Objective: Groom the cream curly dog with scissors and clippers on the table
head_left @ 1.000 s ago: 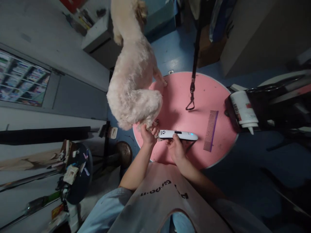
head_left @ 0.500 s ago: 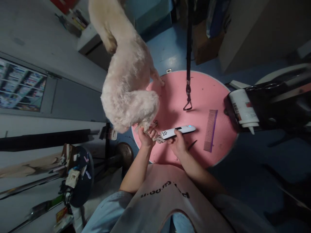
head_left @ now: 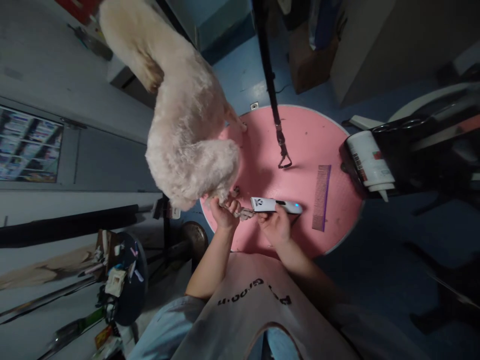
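A pale, close-clipped dog (head_left: 187, 120) stands over the left part of the round pink table (head_left: 300, 130). My left hand (head_left: 225, 214) is closed around one of its legs, and the paw (head_left: 245, 214) pokes out to the right of my fingers. In my right hand (head_left: 276, 227) is a white hair clipper (head_left: 275, 205) with a lit blue light at its right end. The clipper's head is close to the paw; whether they touch I cannot tell. A dark slim tool (head_left: 297, 220) lies partly hidden behind my right hand.
A purple-backed comb (head_left: 321, 197) lies on the table's right side. Over the table hangs a black strap with a loop (head_left: 285, 159). At the right edge a holder carries a white bottle (head_left: 370, 162). A small round tray of tools (head_left: 131, 280) stands at lower left.
The clipper has turned slightly, its right end lower, and its printed face shows more. The dog and table appear shifted left as the view moves; my left hand keeps its hold.
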Demonstrator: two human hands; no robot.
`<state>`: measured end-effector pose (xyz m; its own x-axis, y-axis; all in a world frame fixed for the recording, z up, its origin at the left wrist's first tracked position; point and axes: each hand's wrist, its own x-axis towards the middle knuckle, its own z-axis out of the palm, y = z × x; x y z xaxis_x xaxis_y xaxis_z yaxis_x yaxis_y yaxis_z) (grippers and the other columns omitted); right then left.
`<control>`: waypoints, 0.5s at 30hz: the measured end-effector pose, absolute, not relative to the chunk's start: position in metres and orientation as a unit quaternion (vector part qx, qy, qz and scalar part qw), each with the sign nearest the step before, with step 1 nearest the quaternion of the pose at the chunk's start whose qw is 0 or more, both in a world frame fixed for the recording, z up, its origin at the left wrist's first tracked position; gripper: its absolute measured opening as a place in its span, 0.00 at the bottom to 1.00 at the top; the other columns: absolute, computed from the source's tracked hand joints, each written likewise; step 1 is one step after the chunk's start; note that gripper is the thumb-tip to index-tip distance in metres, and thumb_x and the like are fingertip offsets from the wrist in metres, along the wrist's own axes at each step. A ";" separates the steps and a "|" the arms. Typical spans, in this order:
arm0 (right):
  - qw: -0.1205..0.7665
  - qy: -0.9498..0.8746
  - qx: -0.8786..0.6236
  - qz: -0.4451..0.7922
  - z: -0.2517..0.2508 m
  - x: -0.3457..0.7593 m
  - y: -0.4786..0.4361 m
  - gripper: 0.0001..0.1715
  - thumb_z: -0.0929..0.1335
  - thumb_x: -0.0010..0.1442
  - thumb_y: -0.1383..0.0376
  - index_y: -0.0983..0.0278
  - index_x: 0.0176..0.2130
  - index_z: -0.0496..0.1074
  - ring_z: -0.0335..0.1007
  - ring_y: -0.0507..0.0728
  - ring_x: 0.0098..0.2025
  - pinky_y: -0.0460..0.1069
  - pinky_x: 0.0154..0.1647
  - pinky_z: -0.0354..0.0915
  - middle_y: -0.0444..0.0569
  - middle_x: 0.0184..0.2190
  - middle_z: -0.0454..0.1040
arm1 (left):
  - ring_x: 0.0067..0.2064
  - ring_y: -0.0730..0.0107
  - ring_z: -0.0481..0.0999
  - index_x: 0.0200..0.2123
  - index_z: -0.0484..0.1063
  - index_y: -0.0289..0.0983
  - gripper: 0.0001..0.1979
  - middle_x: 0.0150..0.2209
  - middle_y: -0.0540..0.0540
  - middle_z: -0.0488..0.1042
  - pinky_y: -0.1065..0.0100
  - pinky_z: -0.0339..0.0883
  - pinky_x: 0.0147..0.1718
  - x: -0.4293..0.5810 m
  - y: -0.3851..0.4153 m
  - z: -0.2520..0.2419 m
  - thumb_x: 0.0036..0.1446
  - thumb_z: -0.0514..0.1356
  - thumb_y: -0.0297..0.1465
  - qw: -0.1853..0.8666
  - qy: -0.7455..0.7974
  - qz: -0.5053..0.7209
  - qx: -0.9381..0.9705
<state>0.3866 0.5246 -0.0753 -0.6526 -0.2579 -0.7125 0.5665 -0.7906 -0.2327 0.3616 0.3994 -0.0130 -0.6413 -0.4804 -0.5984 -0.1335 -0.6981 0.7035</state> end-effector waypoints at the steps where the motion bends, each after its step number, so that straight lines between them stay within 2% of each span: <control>1: 0.234 0.227 0.361 -0.874 -0.079 0.382 0.528 0.16 0.73 0.45 0.59 0.61 0.32 0.67 0.61 0.47 0.19 0.42 0.16 0.59 0.41 0.25 0.74 | 0.11 0.83 0.45 0.16 0.52 0.38 0.21 0.14 0.57 0.46 0.75 0.44 0.11 0.362 0.398 -0.012 0.50 0.53 0.45 0.102 -0.374 -0.826 0.410; 4: 0.280 0.255 0.368 -0.849 -0.086 0.369 0.533 0.17 0.74 0.43 0.59 0.63 0.30 0.67 0.56 0.44 0.16 0.41 0.13 0.53 0.42 0.24 0.75 | 0.11 0.83 0.41 0.19 0.60 0.37 0.20 0.13 0.58 0.44 0.76 0.41 0.11 0.362 0.395 -0.009 0.53 0.51 0.46 0.095 -0.371 -0.825 0.415; 7: 0.340 0.247 0.341 -0.841 -0.087 0.362 0.530 0.19 0.75 0.43 0.57 0.63 0.30 0.67 0.57 0.45 0.17 0.41 0.14 0.55 0.43 0.24 0.75 | 0.12 0.82 0.39 0.22 0.66 0.36 0.22 0.13 0.58 0.43 0.76 0.41 0.11 0.362 0.391 -0.008 0.56 0.47 0.46 0.090 -0.368 -0.827 0.415; 10: 0.314 0.226 0.362 -0.848 -0.088 0.365 0.529 0.19 0.75 0.42 0.57 0.62 0.31 0.66 0.56 0.45 0.16 0.40 0.14 0.53 0.42 0.25 0.76 | 0.12 0.82 0.38 0.22 0.66 0.35 0.24 0.13 0.58 0.43 0.75 0.42 0.11 0.363 0.388 -0.007 0.59 0.44 0.45 0.082 -0.357 -0.830 0.420; 12: 0.288 0.221 0.354 -0.862 -0.089 0.374 0.531 0.19 0.74 0.42 0.59 0.60 0.34 0.66 0.61 0.47 0.19 0.41 0.15 0.54 0.43 0.28 0.78 | 0.12 0.82 0.39 0.22 0.66 0.35 0.24 0.13 0.57 0.44 0.75 0.43 0.10 0.362 0.388 -0.007 0.59 0.44 0.45 0.087 -0.350 -0.830 0.427; 15: 0.259 0.221 0.273 -0.900 -0.088 0.391 0.540 0.23 0.74 0.43 0.61 0.57 0.40 0.67 0.72 0.52 0.33 0.45 0.25 0.65 0.44 0.39 0.79 | 0.12 0.82 0.40 0.21 0.66 0.35 0.24 0.13 0.57 0.44 0.76 0.42 0.10 0.360 0.390 -0.005 0.59 0.44 0.44 0.108 -0.349 -0.824 0.434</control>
<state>0.3909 0.5403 -0.0883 -0.7166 -0.3454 -0.6059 0.5867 -0.7683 -0.2560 0.3603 0.3897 -0.0055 -0.6007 -0.4802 -0.6392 -0.1254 -0.7330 0.6685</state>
